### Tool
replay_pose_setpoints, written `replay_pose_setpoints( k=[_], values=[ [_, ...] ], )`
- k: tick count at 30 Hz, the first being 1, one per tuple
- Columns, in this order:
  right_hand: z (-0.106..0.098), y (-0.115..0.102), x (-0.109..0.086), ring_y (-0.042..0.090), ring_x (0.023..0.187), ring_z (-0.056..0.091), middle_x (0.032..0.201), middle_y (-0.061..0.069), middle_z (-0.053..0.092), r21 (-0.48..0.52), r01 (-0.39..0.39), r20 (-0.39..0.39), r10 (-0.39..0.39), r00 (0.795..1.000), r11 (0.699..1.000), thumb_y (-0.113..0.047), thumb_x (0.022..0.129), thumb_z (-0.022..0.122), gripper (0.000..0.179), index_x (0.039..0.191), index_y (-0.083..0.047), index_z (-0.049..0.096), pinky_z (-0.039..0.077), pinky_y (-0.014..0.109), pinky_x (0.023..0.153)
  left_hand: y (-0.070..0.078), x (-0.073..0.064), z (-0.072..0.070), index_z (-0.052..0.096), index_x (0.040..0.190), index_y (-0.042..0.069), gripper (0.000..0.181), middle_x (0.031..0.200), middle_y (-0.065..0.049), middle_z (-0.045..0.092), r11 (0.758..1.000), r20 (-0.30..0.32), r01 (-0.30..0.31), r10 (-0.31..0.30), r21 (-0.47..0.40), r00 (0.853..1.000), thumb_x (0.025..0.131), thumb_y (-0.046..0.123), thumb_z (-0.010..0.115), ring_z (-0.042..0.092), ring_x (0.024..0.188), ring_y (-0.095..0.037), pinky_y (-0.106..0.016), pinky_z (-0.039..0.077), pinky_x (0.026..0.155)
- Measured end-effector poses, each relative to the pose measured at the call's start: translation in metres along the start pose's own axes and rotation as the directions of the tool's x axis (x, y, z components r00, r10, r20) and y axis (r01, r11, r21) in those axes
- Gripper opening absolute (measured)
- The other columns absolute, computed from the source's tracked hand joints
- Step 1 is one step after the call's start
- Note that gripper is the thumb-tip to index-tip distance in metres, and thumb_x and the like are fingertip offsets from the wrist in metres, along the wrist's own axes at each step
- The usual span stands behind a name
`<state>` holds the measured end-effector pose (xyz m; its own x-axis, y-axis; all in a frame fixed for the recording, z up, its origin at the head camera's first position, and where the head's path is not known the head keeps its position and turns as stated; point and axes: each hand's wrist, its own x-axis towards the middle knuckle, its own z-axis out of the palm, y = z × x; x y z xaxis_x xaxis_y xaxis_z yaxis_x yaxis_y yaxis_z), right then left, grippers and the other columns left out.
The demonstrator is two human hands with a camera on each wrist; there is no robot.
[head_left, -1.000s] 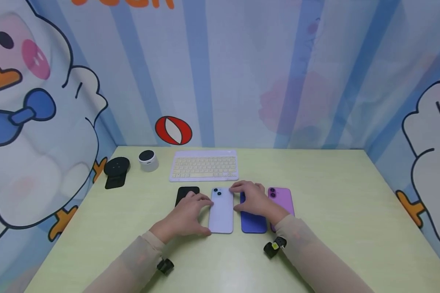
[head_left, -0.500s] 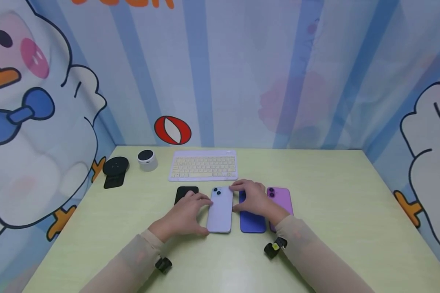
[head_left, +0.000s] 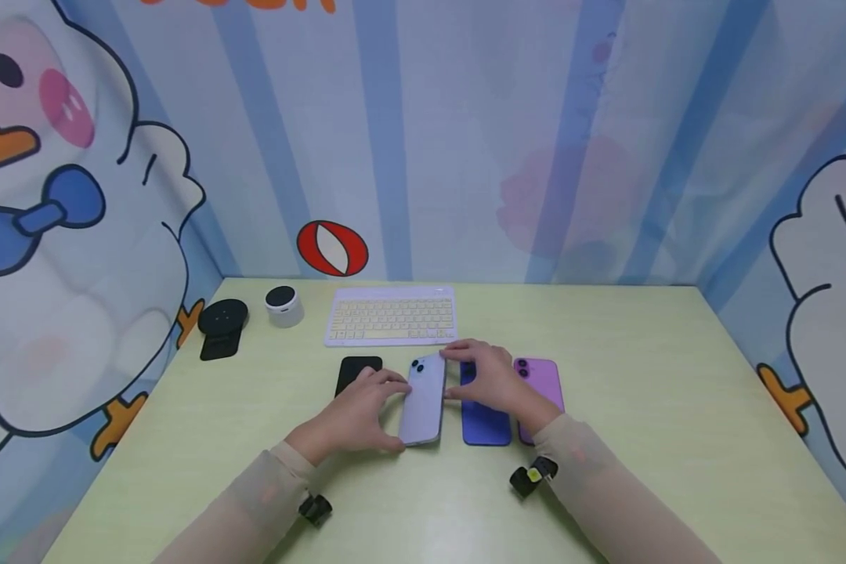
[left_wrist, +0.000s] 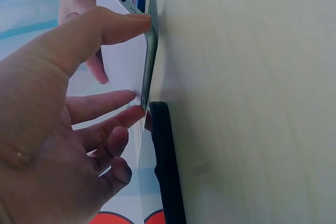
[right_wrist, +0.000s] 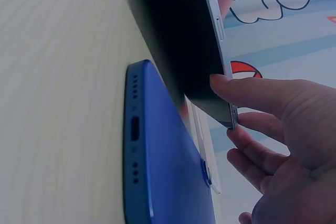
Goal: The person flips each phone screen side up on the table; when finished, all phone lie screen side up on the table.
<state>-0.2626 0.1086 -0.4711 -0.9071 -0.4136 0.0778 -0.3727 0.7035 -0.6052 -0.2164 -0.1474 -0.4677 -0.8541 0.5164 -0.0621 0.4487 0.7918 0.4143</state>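
A pale lavender phone (head_left: 421,403) is tilted, its right edge raised above the table and its camera side up. My right hand (head_left: 489,380) pinches that raised edge, with the thumb on the dark screen (right_wrist: 181,35) and fingers behind in the right wrist view. My left hand (head_left: 356,415) holds the phone's left side, thumb at the bottom corner and fingertips along the edge in the left wrist view. Under my right hand lies a blue phone (head_left: 486,427), with a pink-purple phone (head_left: 543,384) beyond it. A black slab (head_left: 359,366) is partly hidden behind my left hand.
A lavender keyboard (head_left: 391,321) lies behind the phones. Farther left on the table (head_left: 641,368) are a small white cylinder with a dark top (head_left: 284,307) and a black round-headed stand (head_left: 223,321). A printed curtain (head_left: 451,141) borders the back.
The right edge of the lavender phone has been lifted by my right hand, so the phone went from flat to tilted. My left hand has stayed nearly in place.
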Motion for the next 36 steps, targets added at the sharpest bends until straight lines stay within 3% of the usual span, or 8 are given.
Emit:
replay_pose_setpoints(
  k=[15,25,30,36],
  values=[
    [-0.003,-0.01,-0.006,0.033,0.142,0.05,0.149,0.004,0.059,0.044,0.083,-0.052,-0.081,0.995,0.996,-0.033,0.081,0.089,0.07,0.144,-0.017,0.063,0.028,0.064,0.117,0.0,-0.003,0.005,0.058,0.144,0.016,0.084,0.146,-0.002,0.058,0.99,-0.024,-0.01,0.006,-0.141,1.0,0.071,0.039,0.094,0.043,0.112,-0.019,-0.037,0.043,0.093],
    [0.003,-0.018,-0.005,0.033,0.145,0.048,0.153,0.006,0.056,0.09,0.087,-0.043,-0.084,0.996,0.992,-0.033,0.082,0.089,0.071,0.146,-0.016,0.061,0.026,0.065,0.118,0.0,-0.006,0.002,0.055,0.145,0.026,0.085,0.131,0.0,0.06,0.965,-0.028,0.029,-0.037,-0.261,0.999,0.071,0.039,0.094,0.044,0.111,-0.019,-0.038,0.046,0.089],
    [0.004,-0.023,-0.003,0.033,0.142,0.051,0.149,0.007,0.059,0.089,0.131,-0.067,-0.125,0.99,0.987,-0.032,0.082,0.089,0.069,0.143,-0.014,0.063,0.033,0.065,0.114,-0.002,-0.008,-0.002,0.054,0.145,0.03,0.084,0.123,-0.002,0.061,0.961,-0.048,0.007,-0.021,-0.276,0.999,0.072,0.038,0.094,0.047,0.11,-0.022,-0.037,0.045,0.084],
    [0.005,-0.028,-0.001,0.033,0.142,0.051,0.149,0.008,0.059,0.105,0.155,-0.073,-0.148,0.986,0.982,-0.029,0.082,0.089,0.068,0.142,-0.012,0.064,0.035,0.063,0.114,-0.002,-0.011,-0.01,0.053,0.147,0.028,0.085,0.125,-0.002,0.062,0.96,-0.059,-0.012,-0.005,-0.279,0.998,0.073,0.04,0.093,0.047,0.111,-0.022,-0.036,0.045,0.082]
  ],
)
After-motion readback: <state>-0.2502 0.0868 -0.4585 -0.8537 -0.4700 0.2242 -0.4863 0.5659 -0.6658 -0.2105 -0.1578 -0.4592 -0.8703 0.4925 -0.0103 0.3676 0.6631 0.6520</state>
